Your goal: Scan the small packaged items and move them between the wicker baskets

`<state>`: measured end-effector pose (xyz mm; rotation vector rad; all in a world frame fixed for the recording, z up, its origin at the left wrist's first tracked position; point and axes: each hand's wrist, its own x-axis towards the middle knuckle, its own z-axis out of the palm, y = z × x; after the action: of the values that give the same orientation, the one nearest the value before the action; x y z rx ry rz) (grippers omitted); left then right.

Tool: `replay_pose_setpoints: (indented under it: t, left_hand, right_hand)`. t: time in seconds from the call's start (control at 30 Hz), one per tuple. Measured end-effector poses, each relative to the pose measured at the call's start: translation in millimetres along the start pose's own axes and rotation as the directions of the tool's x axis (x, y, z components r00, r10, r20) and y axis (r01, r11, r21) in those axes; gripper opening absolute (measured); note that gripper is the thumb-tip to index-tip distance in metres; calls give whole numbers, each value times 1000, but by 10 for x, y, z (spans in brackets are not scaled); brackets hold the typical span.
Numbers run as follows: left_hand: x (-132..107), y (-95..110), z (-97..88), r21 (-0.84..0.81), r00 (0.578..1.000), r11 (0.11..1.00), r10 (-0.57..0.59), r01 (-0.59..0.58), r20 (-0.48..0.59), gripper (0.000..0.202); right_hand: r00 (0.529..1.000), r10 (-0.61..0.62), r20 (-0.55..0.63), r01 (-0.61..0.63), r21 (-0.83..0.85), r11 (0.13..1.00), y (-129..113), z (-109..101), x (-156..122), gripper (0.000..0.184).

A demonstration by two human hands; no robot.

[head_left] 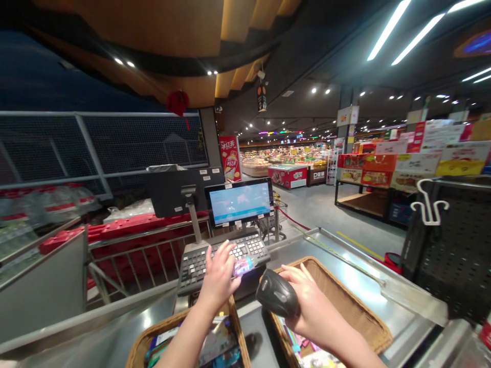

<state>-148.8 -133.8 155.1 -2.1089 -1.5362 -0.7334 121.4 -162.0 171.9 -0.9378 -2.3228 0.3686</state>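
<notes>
My left hand (pixel 218 276) is raised over the checkout counter and is closed round a small bottle (pixel 245 265) with a pink label. My right hand (pixel 307 304) grips a dark handheld barcode scanner (pixel 276 294), whose head points toward the bottle. Both hands hover between two wicker baskets. The left basket (pixel 143 345) holds several packaged goods. The right basket (pixel 353 306) has a few packets at its near end. Behind my hands sit a black keyboard (pixel 195 260) and a lit screen (pixel 240 202).
A steel counter (pixel 345 250) runs to the right, beside a black pegboard rack (pixel 456 245) with a white hook. Rails and red crates (pixel 126 230) stand to the left. Store aisles, freezers and stacked cartons (pixel 383 168) lie beyond.
</notes>
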Motion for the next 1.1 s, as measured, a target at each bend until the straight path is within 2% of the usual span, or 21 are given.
replay_pose_setpoints:
  t: [0.27, 0.53, 0.7, 0.83, 0.97, 1.1]
  left_hand:
    - [-142, -115, -122, 10, 1000, 1000, -13, 13, -27, 17]
    - [-514, -287, -200, 30, 996, 998, -65, 63, 57, 13]
    - [-911, -467, -290, 63, 986, 989, -137, 131, 96, 11]
    - [-1328, -672, -360, 104, 971, 979, -190, 176, 147, 10]
    - [-1776, -870, -417, 110, 937, 961, -271, 252, 221, 13]
    - [-2161, -952, -499, 115, 892, 926, -378, 360, 248, 15]
  right_hand:
    - [999, -27, 24, 27, -1, 1000, -136, 70, -11, 59]
    - [996, -50, 75, 48, 27, 999, -256, 281, 1, 65]
    - [985, -75, 153, 70, 35, 997, -367, 457, 47, 54]
    - [976, -108, 188, 99, 59, 993, -464, 603, 85, 59]
    - [959, -152, 239, 131, 102, 986, -526, 787, 116, 52]
    - [943, -173, 285, 143, 122, 982, -594, 955, 139, 53]
